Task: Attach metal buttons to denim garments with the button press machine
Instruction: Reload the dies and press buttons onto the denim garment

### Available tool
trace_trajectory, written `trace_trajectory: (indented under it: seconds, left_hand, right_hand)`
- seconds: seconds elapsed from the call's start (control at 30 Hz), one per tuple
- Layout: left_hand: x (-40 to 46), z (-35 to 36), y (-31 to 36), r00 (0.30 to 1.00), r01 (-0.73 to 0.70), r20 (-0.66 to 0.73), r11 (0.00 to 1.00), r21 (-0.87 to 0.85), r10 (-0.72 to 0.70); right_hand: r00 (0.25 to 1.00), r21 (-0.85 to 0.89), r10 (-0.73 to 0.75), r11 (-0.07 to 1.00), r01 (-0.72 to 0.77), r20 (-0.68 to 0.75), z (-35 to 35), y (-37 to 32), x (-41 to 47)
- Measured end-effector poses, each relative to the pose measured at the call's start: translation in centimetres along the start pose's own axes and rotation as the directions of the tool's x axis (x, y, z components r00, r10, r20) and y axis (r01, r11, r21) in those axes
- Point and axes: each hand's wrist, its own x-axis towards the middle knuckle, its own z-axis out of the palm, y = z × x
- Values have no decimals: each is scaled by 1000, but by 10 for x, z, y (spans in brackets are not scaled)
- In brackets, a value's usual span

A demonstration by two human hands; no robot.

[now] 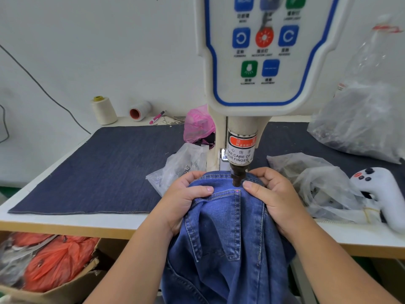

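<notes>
Gripping: left hand [186,194] and right hand [270,194] each clutch bunched denim garment [221,218], fingers curled into the cloth.
Garment position: pocket corner under press head [237,178], rest hanging off table edge [65,222].
Laser dot: red, on pocket corner.
Nearby: clear plastic bags [315,183] beside right hand.

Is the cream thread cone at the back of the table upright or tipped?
Upright: the cream thread cone stands on its wide base, yellow core on top.
</notes>
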Motion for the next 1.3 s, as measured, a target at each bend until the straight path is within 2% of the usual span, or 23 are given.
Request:
trace_trajectory:
  seconds: [1.3]
  left_hand:
    - [-1, -3, 1, 1000, 10, 23, 999, -37, -10]
  right_hand:
    - [1000, -38, 1, 999, 0, 19, 0, 1, 0]
